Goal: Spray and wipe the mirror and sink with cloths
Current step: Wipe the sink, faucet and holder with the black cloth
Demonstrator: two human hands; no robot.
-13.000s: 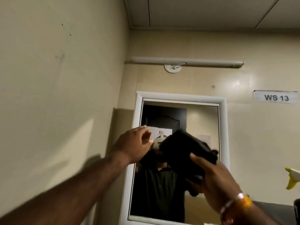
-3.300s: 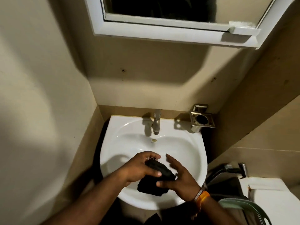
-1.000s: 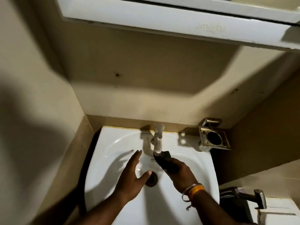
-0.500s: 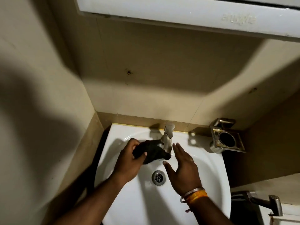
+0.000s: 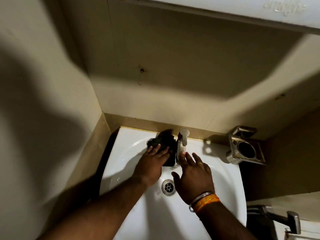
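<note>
Sink-wipe step: left hand [image 5: 152, 163] pressed flat on dark cloth [image 5: 164, 144] at sink [image 5: 225, 179] back rim beside tap [image 5: 181, 144], right hand [image 5: 194, 174] open, empty, fingertips at spout; next prob. needed wiping round tap base.

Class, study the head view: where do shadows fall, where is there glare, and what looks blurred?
Head view: a broad dark shadow covers the left wall; both hands cast shadows on the sink; small glints shine on its wet bowl; the left hand and black cloth look slightly smeared.
</note>
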